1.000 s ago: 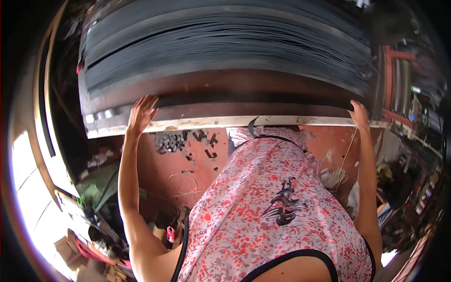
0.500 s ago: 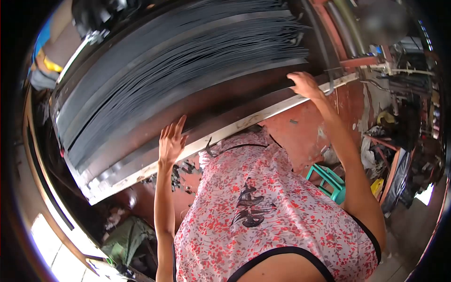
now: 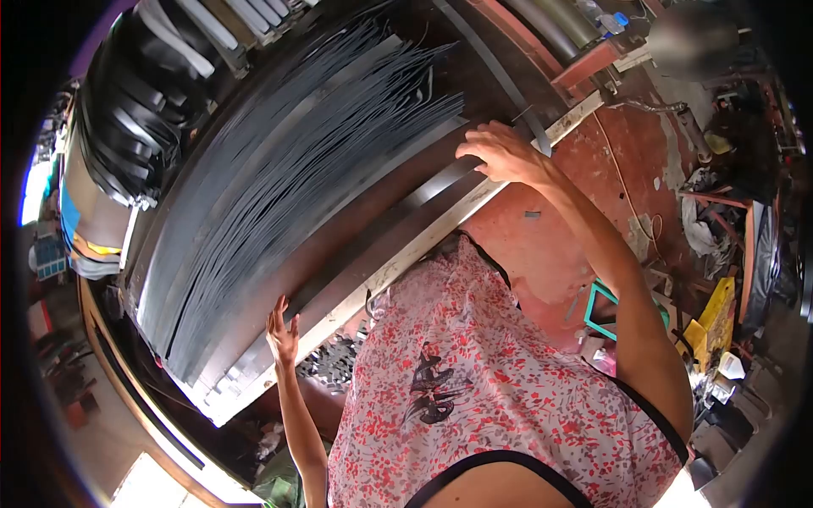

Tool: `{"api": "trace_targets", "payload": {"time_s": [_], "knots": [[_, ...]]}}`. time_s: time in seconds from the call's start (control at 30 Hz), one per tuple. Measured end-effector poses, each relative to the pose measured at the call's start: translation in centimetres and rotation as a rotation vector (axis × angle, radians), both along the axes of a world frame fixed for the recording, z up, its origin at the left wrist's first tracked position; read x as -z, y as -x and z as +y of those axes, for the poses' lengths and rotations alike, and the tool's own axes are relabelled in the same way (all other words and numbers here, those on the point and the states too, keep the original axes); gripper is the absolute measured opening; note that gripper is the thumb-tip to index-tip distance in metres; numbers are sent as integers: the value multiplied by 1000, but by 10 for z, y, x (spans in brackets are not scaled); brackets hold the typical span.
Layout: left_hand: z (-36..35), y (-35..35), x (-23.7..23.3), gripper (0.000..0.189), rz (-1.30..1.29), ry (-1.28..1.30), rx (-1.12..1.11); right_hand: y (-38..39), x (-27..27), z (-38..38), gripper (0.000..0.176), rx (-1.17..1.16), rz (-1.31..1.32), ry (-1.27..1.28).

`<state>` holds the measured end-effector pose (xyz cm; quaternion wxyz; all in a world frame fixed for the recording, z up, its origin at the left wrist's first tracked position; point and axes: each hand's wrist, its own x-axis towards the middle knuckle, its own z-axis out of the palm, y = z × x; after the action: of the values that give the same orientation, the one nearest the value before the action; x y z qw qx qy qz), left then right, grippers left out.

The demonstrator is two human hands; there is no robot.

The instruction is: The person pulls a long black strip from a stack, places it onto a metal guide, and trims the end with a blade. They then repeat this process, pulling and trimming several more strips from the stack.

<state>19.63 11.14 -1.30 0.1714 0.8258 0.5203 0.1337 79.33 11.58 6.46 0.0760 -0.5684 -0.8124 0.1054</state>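
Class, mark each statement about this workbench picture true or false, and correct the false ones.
1. The left hand is open with its fingers spread, near the workbench's pale front edge. True.
2. The right hand holds a hammer. False: it rests on the end of a long dark strip, and no tool shows.
3. The stack of dark thin strips lies on the floor. False: it lies on the workbench, beyond the hands.
4. A teal stool stands on the floor on the person's right. True.
5. The person wears a plain blue top. False: the top is pale with red flecks and a dark trim.
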Motion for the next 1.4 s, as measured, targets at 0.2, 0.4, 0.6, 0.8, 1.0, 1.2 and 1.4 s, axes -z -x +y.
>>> {"api": "trace_targets", "payload": {"time_s": [0.2,0.4,0.6,0.8,1.0,1.2,1.4], "knots": [[0,26,13,46,53,-47,20,-3,60,7,43,19,-72,-267],[-4,35,20,43,108,-55,23,11,61,-15,40,95,29,-404],[-3,35,22,44,88,-120,75,18,20,-20,42,102,40,-237],[-7,25,11,45,112,-109,32,14,22,-14,32,63,59,-216],[-5,10,16,49,288,-97,17,13,18,-12,38,61,43,-183],[9,-113,-5,58,107,-117,216,10,22,-12,36,40,65,-194],[19,-188,-2,55,-24,-139,277,10,31,-14,36,30,119,-212]]}}
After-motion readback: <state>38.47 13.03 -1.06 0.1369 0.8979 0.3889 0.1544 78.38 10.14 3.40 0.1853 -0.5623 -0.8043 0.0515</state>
